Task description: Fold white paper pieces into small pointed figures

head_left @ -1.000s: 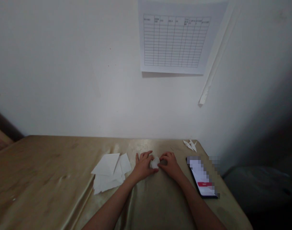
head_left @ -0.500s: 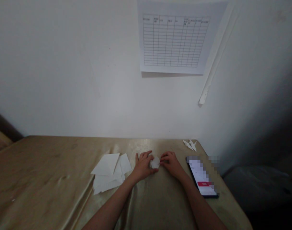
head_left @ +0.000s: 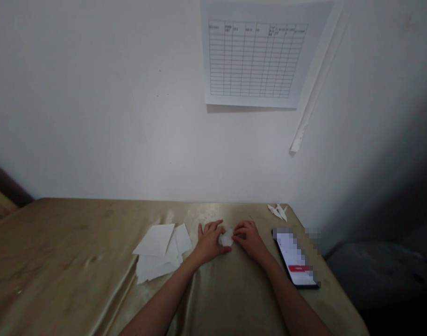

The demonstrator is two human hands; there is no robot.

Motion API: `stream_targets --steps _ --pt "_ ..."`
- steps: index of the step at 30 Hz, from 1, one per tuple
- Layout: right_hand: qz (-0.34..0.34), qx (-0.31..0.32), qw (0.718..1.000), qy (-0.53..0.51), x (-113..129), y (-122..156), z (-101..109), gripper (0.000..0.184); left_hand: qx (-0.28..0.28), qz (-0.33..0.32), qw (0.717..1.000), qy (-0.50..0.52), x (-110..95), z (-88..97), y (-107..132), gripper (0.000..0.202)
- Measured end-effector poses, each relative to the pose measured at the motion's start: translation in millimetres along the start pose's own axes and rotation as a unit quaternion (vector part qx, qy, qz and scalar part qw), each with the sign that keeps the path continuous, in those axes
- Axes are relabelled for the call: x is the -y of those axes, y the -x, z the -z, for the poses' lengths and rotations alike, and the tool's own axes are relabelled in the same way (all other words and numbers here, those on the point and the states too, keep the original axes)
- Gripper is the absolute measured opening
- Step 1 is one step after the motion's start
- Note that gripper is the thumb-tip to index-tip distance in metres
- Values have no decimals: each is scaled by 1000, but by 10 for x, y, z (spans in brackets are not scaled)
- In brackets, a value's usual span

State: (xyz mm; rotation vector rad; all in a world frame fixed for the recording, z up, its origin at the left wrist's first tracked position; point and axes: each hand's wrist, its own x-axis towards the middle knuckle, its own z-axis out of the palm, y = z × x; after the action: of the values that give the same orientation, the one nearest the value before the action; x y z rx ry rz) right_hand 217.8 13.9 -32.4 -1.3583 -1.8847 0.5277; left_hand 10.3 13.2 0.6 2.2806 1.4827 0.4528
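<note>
A small white piece of folded paper [head_left: 226, 238] lies on the table between my two hands. My left hand [head_left: 209, 241] curls round its left side, with the thumb at its lower edge and a finger at its upper left. With finger and thumb pinched together, my right hand [head_left: 247, 236] grips the paper's right edge. The fine folds are too small to make out. Left of my left hand is a loose pile of white paper sheets [head_left: 157, 247], partly overlapping.
A phone [head_left: 297, 261] with a lit screen lies to the right of my right forearm. Small folded paper pieces [head_left: 277, 212] sit at the table's back right corner. The table [head_left: 76, 261] has a gold-brown cover and meets a white wall, where a printed chart [head_left: 255, 60] hangs.
My right hand's fingertips have shifted slightly left on the paper's edge. My left hand stays in place.
</note>
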Motion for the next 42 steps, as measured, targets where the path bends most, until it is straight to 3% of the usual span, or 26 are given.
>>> stream_targets --steps 8,13,16,28,34,42 --pt "-9 -6 1000 -5 49 0 6 4 -14 5 1000 13 -2 -20 6 50" --pt "-11 -5 1000 -7 65 7 18 5 -67 23 997 27 1 -72 -15 13" --pt "-19 2 1000 -10 48 -3 17 4 -82 35 996 29 -14 -80 -23 5" --pt "-9 -29 999 -32 68 -15 31 3 -88 28 995 41 -13 -79 -4 10" --pt "9 -32 999 -23 99 -6 33 5 -120 21 990 68 2 -110 -22 10" --pt "-21 -40 998 -52 94 -9 46 6 -127 25 988 81 -41 -73 -8 7"
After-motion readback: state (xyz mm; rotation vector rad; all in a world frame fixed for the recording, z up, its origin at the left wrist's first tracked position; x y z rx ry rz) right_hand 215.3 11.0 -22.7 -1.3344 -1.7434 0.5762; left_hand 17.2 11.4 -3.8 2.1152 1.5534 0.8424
